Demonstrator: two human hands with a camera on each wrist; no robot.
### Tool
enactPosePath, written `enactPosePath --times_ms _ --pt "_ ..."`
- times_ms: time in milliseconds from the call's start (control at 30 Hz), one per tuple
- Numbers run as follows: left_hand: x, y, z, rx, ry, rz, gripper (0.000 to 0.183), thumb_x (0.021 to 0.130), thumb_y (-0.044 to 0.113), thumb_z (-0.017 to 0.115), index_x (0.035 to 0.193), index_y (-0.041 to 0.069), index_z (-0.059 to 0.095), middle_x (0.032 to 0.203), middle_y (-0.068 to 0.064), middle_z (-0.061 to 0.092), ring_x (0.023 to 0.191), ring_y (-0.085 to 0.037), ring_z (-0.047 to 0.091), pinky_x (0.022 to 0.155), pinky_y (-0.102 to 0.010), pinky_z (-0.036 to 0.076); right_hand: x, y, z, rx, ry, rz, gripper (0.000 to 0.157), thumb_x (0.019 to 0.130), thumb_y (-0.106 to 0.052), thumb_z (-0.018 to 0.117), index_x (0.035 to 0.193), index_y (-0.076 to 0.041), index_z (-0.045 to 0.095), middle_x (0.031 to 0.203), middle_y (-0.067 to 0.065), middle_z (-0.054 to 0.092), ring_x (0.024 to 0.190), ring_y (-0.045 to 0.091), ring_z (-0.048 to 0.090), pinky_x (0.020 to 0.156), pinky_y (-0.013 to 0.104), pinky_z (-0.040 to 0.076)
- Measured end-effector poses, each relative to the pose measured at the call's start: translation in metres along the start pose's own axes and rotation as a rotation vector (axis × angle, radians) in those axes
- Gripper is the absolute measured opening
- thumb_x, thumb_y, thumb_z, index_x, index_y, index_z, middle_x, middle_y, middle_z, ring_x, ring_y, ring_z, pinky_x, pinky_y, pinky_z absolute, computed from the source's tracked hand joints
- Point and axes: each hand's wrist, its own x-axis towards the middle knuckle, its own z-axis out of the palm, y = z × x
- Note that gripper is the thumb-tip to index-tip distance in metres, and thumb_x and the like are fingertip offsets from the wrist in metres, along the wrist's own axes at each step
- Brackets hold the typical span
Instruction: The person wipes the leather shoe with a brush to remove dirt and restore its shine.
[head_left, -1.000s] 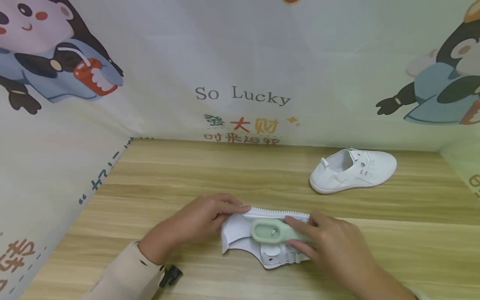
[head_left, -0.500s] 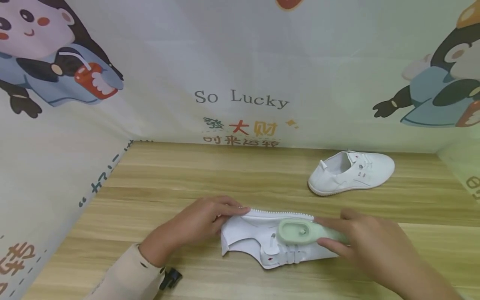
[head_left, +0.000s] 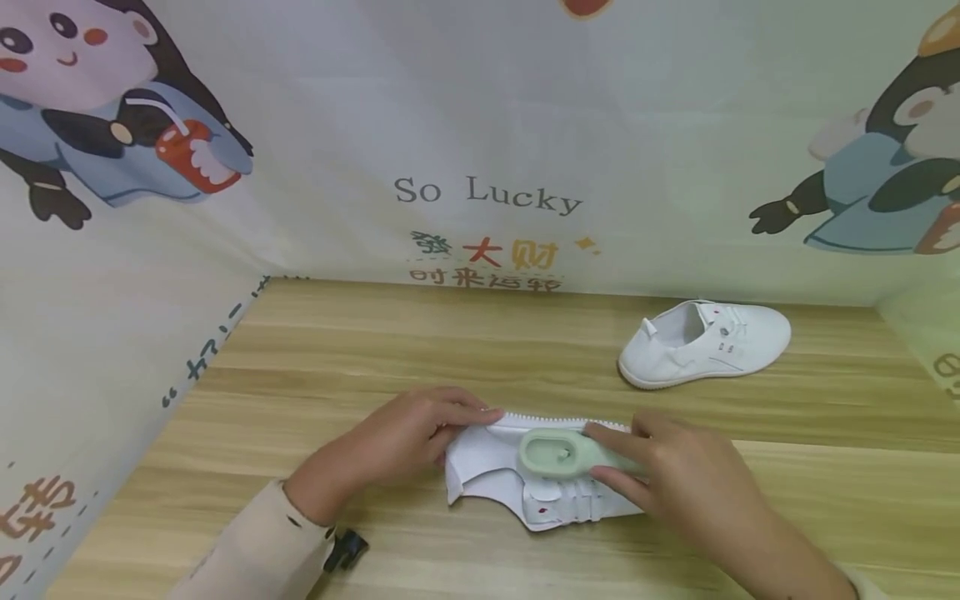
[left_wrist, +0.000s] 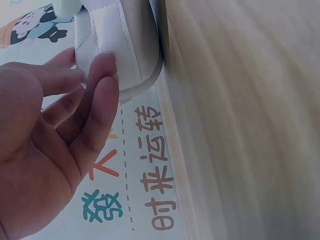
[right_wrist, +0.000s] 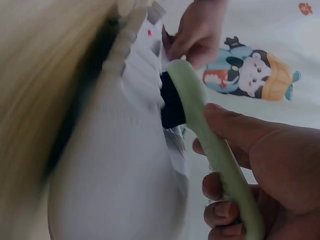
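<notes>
A white lace-up shoe (head_left: 483, 457) lies on its side, its sole edge facing the back wall and its opening toward the person. My left hand (head_left: 405, 433) pinches the heel end between thumb and fingers. With my right hand (head_left: 697, 475) I grip a pale green scrub brush (head_left: 546, 454) by its handle, the thumb along its top. In the right wrist view the dark bristles (right_wrist: 172, 102) press against the shoe's side beside the laces. Fingers also curl at the heel (left_wrist: 115, 55) in the left wrist view. My right hand covers the toe in the head view.
A second white shoe (head_left: 705, 346) stands upright at the back right, near the printed wall sheet (head_left: 645, 167). Below my left sleeve (head_left: 255, 542) a small black object (head_left: 345, 550) shows over the wooden surface (head_left: 337, 342).
My right hand slid the brush toward the toe, then back toward the heel along the shoe's side. My left hand keeps its hold on the heel, and the second shoe has stayed put.
</notes>
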Motion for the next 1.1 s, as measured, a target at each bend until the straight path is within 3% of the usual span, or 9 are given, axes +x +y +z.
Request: enactPosePath --times_ms 233,400,567,800,833,900,1033,1100 --pt "0.003 0.002 0.000 -0.002 0.008 0.017 0.046 0.098 0.001 0.059 0.135 0.028 0.063 0.128 0.004 0.066 0.075 -0.001 0.056 0.068 -0.020 0.051 0.016 -0.018 0.018 0.005 0.008 -0.023 0.042 0.077 -0.047 0.082 0.115 -0.030 0.076 0.076 -0.008 0.056 0.059 0.006 0.049 0.049 0.021 0.035" --pt "0.005 0.005 0.000 0.001 0.018 0.033 0.045 0.098 0.001 0.059 0.134 0.027 0.064 0.126 0.004 0.067 0.072 0.000 0.056 0.066 -0.020 0.051 0.017 -0.022 0.018 0.006 0.012 -0.022 0.041 0.078 -0.048 0.081 0.115 -0.031 0.076 0.076 -0.008 0.057 0.059 0.006 0.049 0.049 0.021 0.035" --pt "0.004 0.005 0.000 0.019 0.033 0.028 0.046 0.096 -0.001 0.060 0.133 0.026 0.065 0.124 0.002 0.067 0.073 0.000 0.056 0.068 -0.020 0.050 0.001 -0.010 0.010 -0.013 -0.007 0.047 0.041 0.078 -0.049 0.080 0.116 -0.035 0.074 0.074 -0.011 0.052 0.057 0.002 0.042 0.048 0.019 0.031" --pt "0.001 0.003 0.000 0.021 0.052 -0.007 0.042 0.097 0.004 0.062 0.131 0.028 0.066 0.119 0.004 0.069 0.074 -0.003 0.055 0.066 -0.020 0.049 -0.030 0.017 0.002 0.014 0.109 0.039 0.037 0.090 -0.058 0.064 0.117 -0.034 0.074 0.076 -0.014 0.049 0.056 -0.005 0.033 0.048 0.015 0.027" --pt "0.000 0.002 0.000 0.021 0.051 -0.013 0.041 0.097 0.006 0.063 0.131 0.028 0.067 0.118 0.004 0.069 0.076 -0.004 0.055 0.066 -0.021 0.049 -0.033 0.020 0.000 0.037 0.105 0.056 0.036 0.090 -0.056 0.065 0.117 -0.034 0.074 0.077 -0.015 0.049 0.056 -0.006 0.032 0.048 0.015 0.027" --pt "0.001 0.001 0.001 0.019 0.049 -0.019 0.039 0.097 0.009 0.063 0.130 0.029 0.067 0.117 0.005 0.069 0.076 -0.004 0.055 0.066 -0.021 0.050 -0.039 0.028 -0.004 0.098 0.098 0.105 0.033 0.087 -0.048 0.074 0.116 -0.033 0.075 0.082 -0.013 0.059 0.061 -0.004 0.046 0.050 0.017 0.034" --pt "0.002 -0.002 0.001 -0.036 0.036 -0.028 0.038 0.098 0.008 0.062 0.130 0.027 0.068 0.118 0.001 0.069 0.065 -0.001 0.056 0.060 -0.022 0.051 -0.046 0.048 -0.012 0.227 0.040 0.251 0.043 0.078 -0.032 0.085 0.119 -0.028 0.073 0.103 -0.002 0.072 0.081 0.009 0.063 0.060 0.026 0.046" --pt "0.001 -0.007 -0.001 -0.075 0.022 -0.055 0.037 0.099 0.008 0.060 0.131 0.027 0.067 0.121 0.000 0.069 0.058 -0.001 0.055 0.055 -0.023 0.051 -0.047 0.057 -0.012 0.308 0.022 0.287 0.043 0.082 -0.026 0.083 0.122 -0.024 0.069 0.101 -0.002 0.071 0.081 0.007 0.060 0.062 0.026 0.045"
